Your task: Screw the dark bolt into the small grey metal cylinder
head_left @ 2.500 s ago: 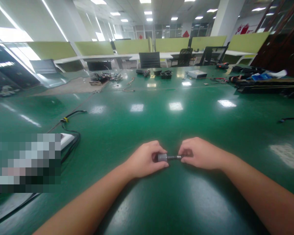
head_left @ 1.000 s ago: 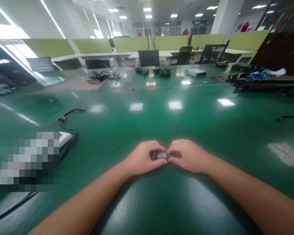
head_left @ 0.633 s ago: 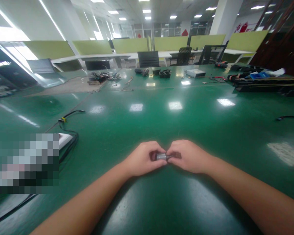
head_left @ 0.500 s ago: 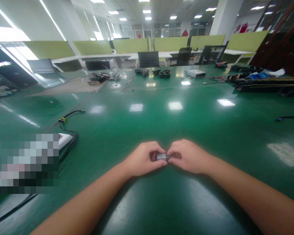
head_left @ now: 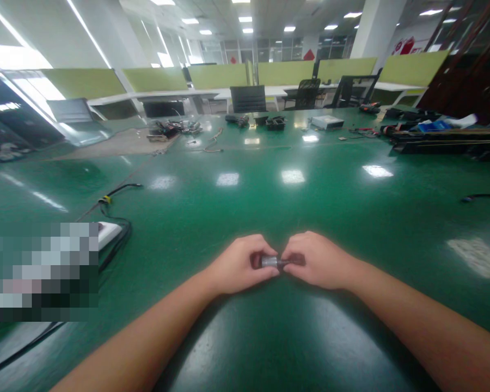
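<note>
A small silvery metal cylinder lies sideways between my two hands, low in the middle of the head view. My left hand is closed round it, thumb below and fingers above. At its right end is a thin dark part, pinched between the thumb and fingertips of my right hand. What the curled fingers cover is hidden. Both hands are over the green tabletop.
A white object beside black cables lies at the left, partly pixelated. Farther back are a cluster of parts, black trays, a silver box and dark long pieces. A short black cable is at the right.
My right hand has shifted slightly right, and a little more of the dark part shows between the hands. My left hand is nearly unchanged.
</note>
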A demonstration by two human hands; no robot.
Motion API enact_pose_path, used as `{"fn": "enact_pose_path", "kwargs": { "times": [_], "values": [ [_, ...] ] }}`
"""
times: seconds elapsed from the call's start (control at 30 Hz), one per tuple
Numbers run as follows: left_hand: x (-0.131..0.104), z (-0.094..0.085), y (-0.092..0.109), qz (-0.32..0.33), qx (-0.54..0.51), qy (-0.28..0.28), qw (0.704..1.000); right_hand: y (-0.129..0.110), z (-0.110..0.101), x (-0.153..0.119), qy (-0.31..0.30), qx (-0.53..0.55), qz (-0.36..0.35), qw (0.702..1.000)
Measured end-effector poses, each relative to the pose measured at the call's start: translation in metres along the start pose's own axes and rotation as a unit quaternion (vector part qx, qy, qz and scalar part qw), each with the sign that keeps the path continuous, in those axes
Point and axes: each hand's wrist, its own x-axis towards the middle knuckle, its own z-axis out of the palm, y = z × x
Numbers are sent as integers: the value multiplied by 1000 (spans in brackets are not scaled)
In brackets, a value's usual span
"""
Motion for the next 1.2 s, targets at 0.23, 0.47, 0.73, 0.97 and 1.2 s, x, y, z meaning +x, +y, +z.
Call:
{"fn": "enact_pose_path", "kwargs": {
  "times": [0.23,0.47,0.73,0.97,1.2],
  "values": [
    [0,0,0,-6,5,-10,1000,0,-2,0,0,2,7,1000],
    [0,-1,0,-9,5,-13,1000,0,-3,-2,-2,0,18,1000],
    [-1,0,-1,-8,4,-10,1000,3,-5,-2,-1,0,17,1000],
    [-1,0,0,-13,16,-10,1000,3,-6,-2,-6,-6,22,1000],
    [-3,-2,-3,-11,34,0,999,3,-3,0,12,-7,13,1000]
  ]
}}
